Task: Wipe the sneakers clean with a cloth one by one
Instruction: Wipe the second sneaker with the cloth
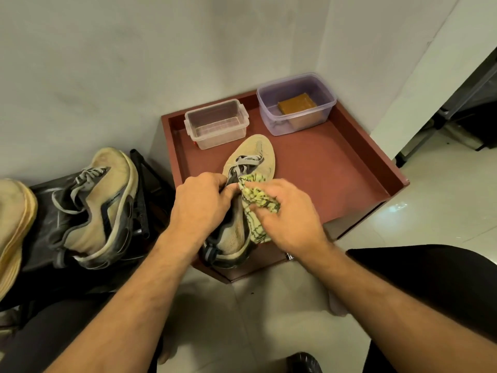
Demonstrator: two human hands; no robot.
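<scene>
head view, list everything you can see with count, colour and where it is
sneaker being wiped: 1, tan with grey laces, on the tray, toe pointing away
cloth: 1, yellow-green with dark pattern, against the sneaker's side
tray: 1, reddish-brown, in the corner by the wall
clear box: 1, colourless, back left of the tray
purple box: 1, pale purple, back right of the tray
brown block: 1, inside the purple box
second sneaker: 1, tan and grey, on a dark surface at left
third shoe: 1, yellowish, cut off at the left edge
left hand: grips the sneaker by its opening
right hand: grips the cloth
</scene>
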